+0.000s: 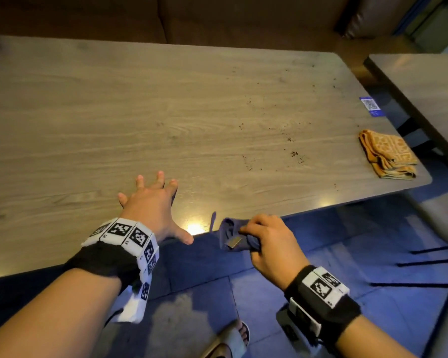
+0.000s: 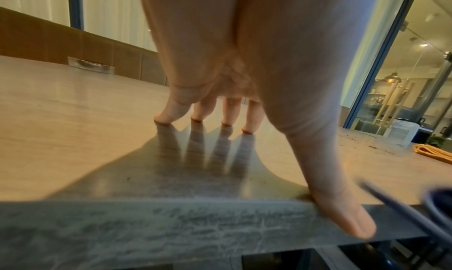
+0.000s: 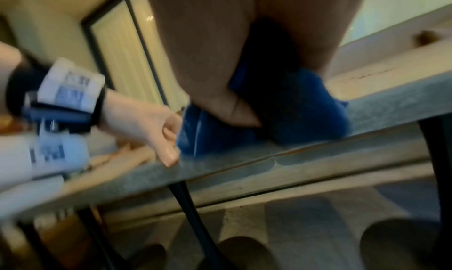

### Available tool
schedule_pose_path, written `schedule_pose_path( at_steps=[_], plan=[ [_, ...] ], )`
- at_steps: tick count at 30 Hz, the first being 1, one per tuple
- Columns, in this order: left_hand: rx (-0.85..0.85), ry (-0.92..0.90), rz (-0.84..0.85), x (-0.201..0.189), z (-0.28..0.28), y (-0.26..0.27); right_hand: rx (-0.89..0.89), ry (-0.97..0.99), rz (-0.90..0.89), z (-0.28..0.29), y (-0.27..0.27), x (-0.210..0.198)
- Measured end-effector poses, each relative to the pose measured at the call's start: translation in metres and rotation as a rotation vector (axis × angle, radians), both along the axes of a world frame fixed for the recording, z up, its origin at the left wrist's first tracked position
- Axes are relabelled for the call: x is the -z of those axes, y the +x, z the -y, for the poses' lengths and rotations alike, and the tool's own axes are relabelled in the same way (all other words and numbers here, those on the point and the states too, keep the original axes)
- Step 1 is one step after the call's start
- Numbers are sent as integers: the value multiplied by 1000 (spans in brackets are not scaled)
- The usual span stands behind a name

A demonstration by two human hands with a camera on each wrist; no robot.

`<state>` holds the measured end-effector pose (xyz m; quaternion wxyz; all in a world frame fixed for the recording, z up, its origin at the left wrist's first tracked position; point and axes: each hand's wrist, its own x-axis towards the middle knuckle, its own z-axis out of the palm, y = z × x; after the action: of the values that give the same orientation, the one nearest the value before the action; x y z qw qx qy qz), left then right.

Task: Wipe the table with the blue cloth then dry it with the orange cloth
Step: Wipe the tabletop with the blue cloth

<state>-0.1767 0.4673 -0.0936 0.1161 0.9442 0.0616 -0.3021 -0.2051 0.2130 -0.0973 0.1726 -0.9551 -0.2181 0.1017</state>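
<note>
The wooden table [image 1: 114, 112] fills the head view, with dark crumbs [image 1: 292, 152] scattered over its right half. My left hand [image 1: 153, 202] rests open on the tabletop at the near edge, fingertips [image 2: 198, 117] spread on the wood and thumb over the rim. My right hand [image 1: 267, 241] grips the bunched blue cloth [image 1: 233, 236] just off the near edge, right of the left hand. In the right wrist view the blue cloth [image 3: 305, 109] sits bunched under my palm against the table rim. The folded orange cloth [image 1: 388, 153] lies at the table's right end, also in the left wrist view [image 2: 432, 152].
A second table [image 1: 424, 81] stands to the right across a narrow gap. A blue QR sticker [image 1: 370, 105] sits on the right edge. A glass dish [image 2: 90, 65] stands at the far left. A brown bench [image 1: 192, 19] runs behind. My sandalled foot [image 1: 233, 337] is on blue carpet.
</note>
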Motion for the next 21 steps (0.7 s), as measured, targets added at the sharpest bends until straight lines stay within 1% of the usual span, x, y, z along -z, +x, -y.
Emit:
schedule_pose_path(
  at_steps=[2,3,5,7,11,14,17,19,21],
  plan=[
    [-4,-4,-1,-1,0,-1,27,47,-145,-4,-2,-16],
    [0,-4,-1,-1,0,-2,72,117,-162,-10,6,-26],
    [3,-3,6,-1,0,-2,155,253,-66,-33,39,-47],
    [-3,-3,6,-3,1,-2,189,265,47,-65,86,-61],
    [0,3,-24,-3,1,0,162,120,132,-131,191,-55],
    [-8,-1,-25,-1,0,-1,76,-15,82,-181,247,-43],
    [-12,0,-34,6,1,-2,-89,-192,-25,-224,269,-27],
    [-9,4,-36,8,2,-1,-164,-300,-42,-239,263,-18],
    [-11,3,-30,6,2,0,-210,-332,-17,-235,248,-13]
  ],
)
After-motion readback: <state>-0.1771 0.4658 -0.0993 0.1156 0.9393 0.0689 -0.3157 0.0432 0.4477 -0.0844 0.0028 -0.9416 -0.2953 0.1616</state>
